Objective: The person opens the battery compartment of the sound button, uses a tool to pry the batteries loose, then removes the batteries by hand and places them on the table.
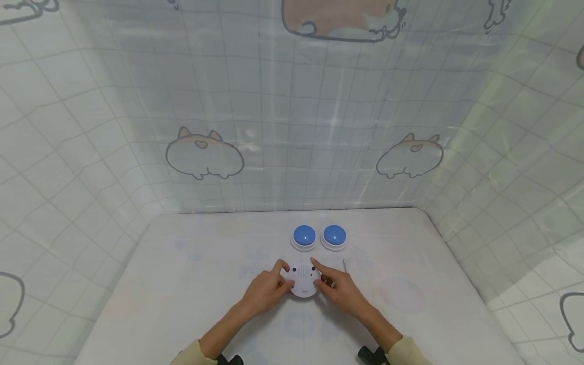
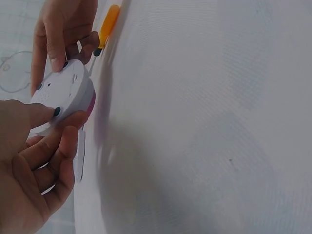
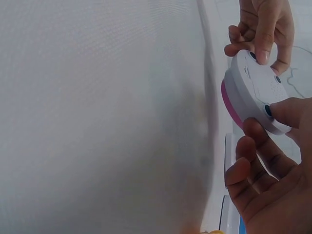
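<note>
Left hand [image 1: 268, 290] pinches white button [image 1: 303, 285] at left edge, thumb on its back; right hand [image 1: 343, 293] pinches right edge likewise, spare fingers loosely curled. Button held back-up over counter [image 1: 205, 284], pink side [image 3: 231, 107] below. Progress, judged: casing looks whole, hatch [image 3: 261, 87] seemingly seated; whether hatch work is done or left, cannot tell. Blue buttons [image 1: 304, 235] stand dome-up beyond, untouched. Screwdriver [image 2: 109, 24] near right hand, not held.
</note>
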Demonstrator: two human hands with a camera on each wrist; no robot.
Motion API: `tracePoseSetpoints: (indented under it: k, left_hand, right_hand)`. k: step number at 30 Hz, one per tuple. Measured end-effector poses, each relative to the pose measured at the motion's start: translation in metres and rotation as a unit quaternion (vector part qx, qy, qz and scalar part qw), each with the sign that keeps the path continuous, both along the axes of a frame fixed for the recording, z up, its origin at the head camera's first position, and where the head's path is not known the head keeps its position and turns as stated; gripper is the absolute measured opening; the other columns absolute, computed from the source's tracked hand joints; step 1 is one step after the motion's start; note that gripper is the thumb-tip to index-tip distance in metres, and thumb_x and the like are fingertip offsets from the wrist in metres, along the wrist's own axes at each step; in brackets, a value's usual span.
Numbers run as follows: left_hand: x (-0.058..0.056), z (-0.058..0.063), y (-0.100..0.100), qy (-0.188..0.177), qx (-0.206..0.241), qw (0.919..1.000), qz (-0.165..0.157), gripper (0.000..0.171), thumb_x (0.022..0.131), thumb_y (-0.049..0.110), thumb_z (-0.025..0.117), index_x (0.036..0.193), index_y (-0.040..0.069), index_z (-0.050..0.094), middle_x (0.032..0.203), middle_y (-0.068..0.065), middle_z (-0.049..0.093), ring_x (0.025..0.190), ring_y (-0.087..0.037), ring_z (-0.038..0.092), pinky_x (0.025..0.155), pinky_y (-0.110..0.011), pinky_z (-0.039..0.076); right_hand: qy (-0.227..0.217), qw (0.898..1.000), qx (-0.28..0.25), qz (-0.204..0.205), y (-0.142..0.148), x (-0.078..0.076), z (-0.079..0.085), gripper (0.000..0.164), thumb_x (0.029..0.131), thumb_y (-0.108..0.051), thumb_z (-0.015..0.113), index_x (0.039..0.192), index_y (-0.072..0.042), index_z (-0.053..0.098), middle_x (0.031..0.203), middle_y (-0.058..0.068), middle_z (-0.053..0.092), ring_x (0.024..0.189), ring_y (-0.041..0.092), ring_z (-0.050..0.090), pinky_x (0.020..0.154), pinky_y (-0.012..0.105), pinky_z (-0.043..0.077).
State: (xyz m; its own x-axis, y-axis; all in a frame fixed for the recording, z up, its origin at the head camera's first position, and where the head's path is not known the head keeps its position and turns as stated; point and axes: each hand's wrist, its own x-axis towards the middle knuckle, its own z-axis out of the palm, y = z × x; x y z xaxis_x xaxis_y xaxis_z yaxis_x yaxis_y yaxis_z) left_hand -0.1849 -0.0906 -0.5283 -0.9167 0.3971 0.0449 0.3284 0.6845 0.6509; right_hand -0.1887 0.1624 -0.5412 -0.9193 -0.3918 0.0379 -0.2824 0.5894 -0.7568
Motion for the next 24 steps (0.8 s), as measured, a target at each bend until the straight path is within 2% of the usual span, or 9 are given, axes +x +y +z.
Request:
tracePoseSetpoints:
  k: [3,7,12,15,17,20,24]
  left_hand:
    - [0.0002,-0.0022,0.0000,0.002,-0.008,0.9999,0.006,0.027,0.099,0.030,0.065,0.117,0.015,0.052,0.085,0.004,0.075,0.065,-0.002,0.056,0.060,-0.023,0.045]
    - [0.0002,-0.0050,0.0006,0.007,-0.019,0.9997,0.014,0.026,0.097,0.031,0.068,0.115,0.016,0.055,0.085,0.005,0.074,0.068,-0.002,0.059,0.061,-0.024,0.047]
    - [0.0001,-0.0048,0.0011,0.008,-0.030,0.9994,0.016,0.030,0.096,0.031,0.070,0.118,0.016,0.057,0.082,0.009,0.071,0.065,-0.002,0.056,0.060,-0.023,0.046]
    - [0.0000,-0.0026,0.0013,0.015,-0.043,0.9988,0.017,0.036,0.094,0.035,0.071,0.123,0.017,0.058,0.082,0.010,0.069,0.063,-0.003,0.053,0.059,-0.023,0.045]
    - [-0.0003,-0.0017,0.0015,0.026,-0.059,0.9978,0.016,0.044,0.091,0.040,0.073,0.126,0.018,0.058,0.088,0.008,0.068,0.064,-0.004,0.051,0.059,-0.022,0.044]
    - [-0.0009,-0.0006,0.0023,0.032,-0.069,0.9970,0.008,0.062,0.085,0.046,0.078,0.134,0.017,0.056,0.106,0.002,0.065,0.069,-0.005,0.050,0.062,-0.022,0.043]
    - [-0.0018,-0.0005,0.0043,0.020,-0.064,0.9976,-0.013,0.085,0.077,0.048,0.084,0.147,0.014,0.049,0.129,-0.004,0.052,0.075,-0.003,0.049,0.066,-0.020,0.044]
  right_hand:
    - [-0.001,1.000,0.001,0.006,0.0002,0.0003,-0.0010,0.056,0.101,-0.034,0.061,0.154,-0.028,0.042,0.086,-0.009,0.057,0.078,0.009,0.053,0.063,0.024,0.048]
    - [-0.006,1.000,0.014,0.010,0.0002,0.0016,-0.0009,0.055,0.101,-0.034,0.061,0.154,-0.032,0.042,0.085,-0.009,0.056,0.078,0.008,0.053,0.063,0.023,0.047]
    - [-0.014,0.999,0.031,0.010,-0.0002,0.0022,0.0000,0.055,0.101,-0.035,0.061,0.153,-0.036,0.042,0.084,-0.009,0.055,0.077,0.008,0.052,0.062,0.023,0.047]
    - [-0.019,0.999,0.035,0.010,-0.0009,0.0021,0.0005,0.056,0.101,-0.035,0.062,0.153,-0.033,0.043,0.083,-0.009,0.055,0.076,0.008,0.052,0.061,0.023,0.047]
    - [-0.021,0.999,0.039,0.009,-0.0014,0.0020,0.0006,0.056,0.101,-0.035,0.062,0.153,-0.030,0.044,0.083,-0.008,0.055,0.075,0.008,0.052,0.061,0.023,0.047]
    - [-0.024,0.999,0.042,0.006,-0.0023,0.0014,0.0009,0.057,0.100,-0.036,0.062,0.153,-0.027,0.044,0.082,-0.008,0.055,0.075,0.008,0.052,0.061,0.023,0.046]
    - [-0.029,0.999,0.043,0.000,-0.0038,-0.0001,0.0015,0.057,0.100,-0.035,0.062,0.153,-0.027,0.044,0.082,-0.008,0.055,0.074,0.009,0.052,0.060,0.023,0.047]
